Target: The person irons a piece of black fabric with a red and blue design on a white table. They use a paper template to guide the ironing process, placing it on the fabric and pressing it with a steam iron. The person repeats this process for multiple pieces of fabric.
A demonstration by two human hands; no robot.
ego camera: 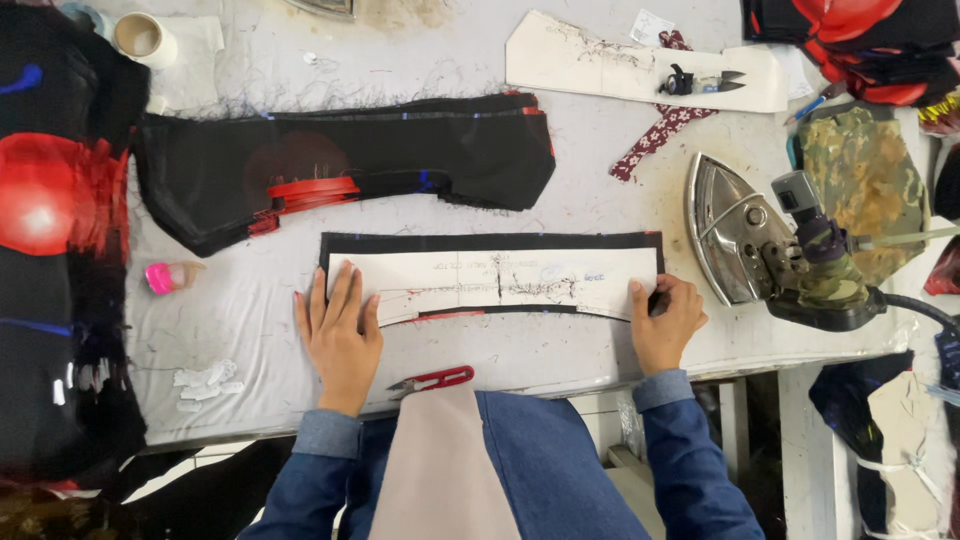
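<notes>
Presently, from the head view, my left hand (340, 335) lies flat, fingers spread, on the white paper pattern (495, 280), pinning it to the black fabric strip (490, 243) beneath so neither shifts. My right hand (665, 322) grips the pattern's right end. Both rest mid-tabletop (560, 345), a worn, thread-littered grey cover; the iron (745, 245) lies right, red snips (435, 380) near the edge.

Paper pattern on fabric strip, centre of your worktop (600, 130).

Your paper pattern (495, 280) lies on the fabric strip (490, 243), your left hand (338, 325) flat on its left end, your right hand (665, 320) at its right end. Thread snips (432, 380) lie before it, a fabric piece (340, 170) behind it, the iron (745, 235) to its right, a second pattern (620, 65) far behind.
</notes>
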